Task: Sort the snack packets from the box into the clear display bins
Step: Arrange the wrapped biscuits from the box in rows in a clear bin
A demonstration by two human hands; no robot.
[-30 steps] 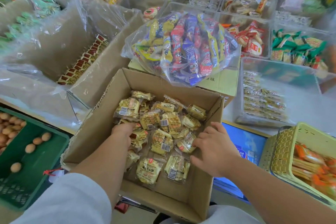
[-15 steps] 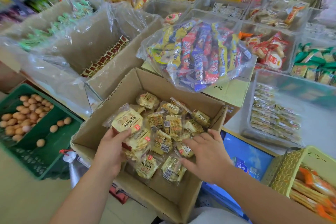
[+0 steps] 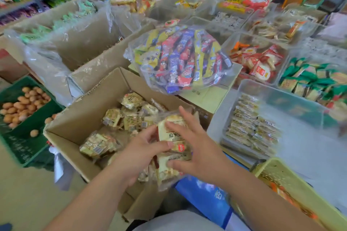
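Observation:
An open cardboard box [image 3: 80,118] in front of me holds several yellow-and-clear snack packets [image 3: 112,117]. My left hand [image 3: 139,154] grips a stack of these packets [image 3: 171,137] from the left, lifted over the box's right side. My right hand [image 3: 197,142] presses on the stack from the right with spread fingers. To the right stands a clear display bin [image 3: 293,99] with the same packets [image 3: 251,129] laid in rows at its left end.
A clear bag of colourful wafer sticks [image 3: 182,58] lies on a closed carton behind the box. A green crate of eggs [image 3: 20,107] is at left, a yellow basket [image 3: 293,193] at lower right. More bins of snacks [image 3: 259,62] fill the back.
Both hands gathered packets in the box; now they hold a stack between them, lifted toward the box's right side. The camera view shifted up and right.

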